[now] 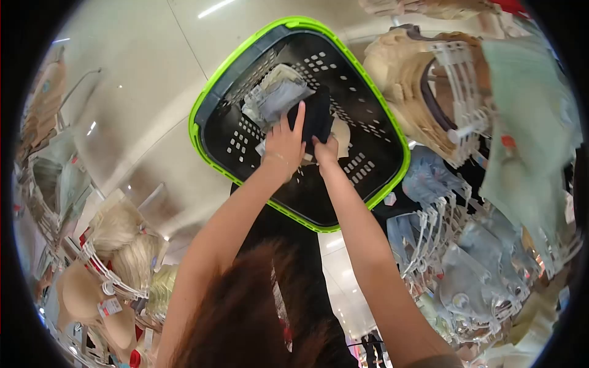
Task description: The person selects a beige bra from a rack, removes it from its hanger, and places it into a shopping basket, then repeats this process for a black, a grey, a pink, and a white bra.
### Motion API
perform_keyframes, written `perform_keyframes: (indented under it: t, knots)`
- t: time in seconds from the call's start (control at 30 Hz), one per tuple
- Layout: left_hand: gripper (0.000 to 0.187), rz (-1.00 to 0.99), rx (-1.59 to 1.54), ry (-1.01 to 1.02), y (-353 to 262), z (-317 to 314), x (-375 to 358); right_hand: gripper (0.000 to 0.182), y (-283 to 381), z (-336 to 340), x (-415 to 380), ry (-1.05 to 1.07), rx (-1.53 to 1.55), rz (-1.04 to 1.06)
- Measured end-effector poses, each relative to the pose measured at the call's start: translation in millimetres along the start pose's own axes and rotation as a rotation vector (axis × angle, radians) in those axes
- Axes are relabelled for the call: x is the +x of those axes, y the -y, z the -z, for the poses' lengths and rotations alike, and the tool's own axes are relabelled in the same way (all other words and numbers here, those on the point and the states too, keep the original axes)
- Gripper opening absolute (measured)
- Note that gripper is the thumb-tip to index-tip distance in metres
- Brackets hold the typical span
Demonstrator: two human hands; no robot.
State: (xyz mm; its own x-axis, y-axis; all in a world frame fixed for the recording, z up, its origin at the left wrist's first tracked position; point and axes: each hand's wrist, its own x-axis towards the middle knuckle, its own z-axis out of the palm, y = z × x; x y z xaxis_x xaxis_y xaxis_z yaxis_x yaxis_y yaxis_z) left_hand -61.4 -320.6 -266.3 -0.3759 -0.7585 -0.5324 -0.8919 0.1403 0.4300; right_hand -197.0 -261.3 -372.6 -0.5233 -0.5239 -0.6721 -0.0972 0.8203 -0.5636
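A black shopping basket with a bright green rim (211,92) sits on the pale floor below me. Inside lie a grey-white folded garment (276,98) and a dark navy garment (319,113). My left hand (283,144) rests on the dark garment with its fingers spread upward. My right hand (326,150) grips the lower edge of the same dark garment, inside the basket. A pale beige item (342,136) shows under the dark one.
Racks of bras on clear hangers (454,104) crowd the right side, beige above, blue and mint below. More beige bras on hangers (116,251) hang at lower left. Glossy floor (141,73) stretches to the upper left. Reddish-brown hair fills the bottom centre.
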Motion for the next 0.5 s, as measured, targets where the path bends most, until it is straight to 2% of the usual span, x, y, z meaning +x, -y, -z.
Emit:
perform_keyframes:
  t: [0.07, 0.1, 0.17, 0.2, 0.23, 0.3, 0.33, 0.37, 0.43, 0.47, 0.5]
  knots:
    - [0.095, 0.072, 0.188, 0.081, 10, -12, 25, 0.034, -10, -19, 22, -0.024, -0.115, -0.05]
    - [0.095, 0.072, 0.182, 0.095, 15, -21, 30, 0.034, -9, -24, 24, -0.024, -0.123, -0.063]
    - [0.089, -0.044, 0.448, 0.189, 23, -35, 39, 0.038, 2, -30, 25, -0.026, -0.12, -0.051]
    - [0.082, -0.091, 0.455, 0.296, 25, -36, 41, 0.045, 3, -33, 26, 0.009, -0.204, 0.035]
    - [0.082, -0.095, 0.451, 0.306, 25, -39, 40, 0.045, 4, -33, 25, 0.008, -0.208, 0.024]
    - [0.078, -0.212, 0.639, 0.333, 28, -51, 40, 0.051, 12, -34, 14, -0.061, -0.283, 0.084]
    - [0.07, -0.211, 0.599, 0.295, 30, -57, 40, 0.051, 14, -37, 4, -0.175, -0.394, 0.265]
    - [0.07, -0.211, 0.596, 0.296, 32, -63, 42, 0.051, 17, -34, -3, -0.174, -0.396, 0.265]
    - [0.072, -0.224, 0.535, 0.415, 29, -54, 43, 0.045, 37, -23, -22, -0.187, -0.799, 0.746]
    - [0.071, -0.204, 0.548, 0.397, 32, -62, 46, 0.041, 35, -20, -25, -0.029, -0.84, 0.806]
    - [0.071, -0.206, 0.547, 0.396, 34, -64, 51, 0.041, 30, -22, -22, -0.031, -0.842, 0.805]
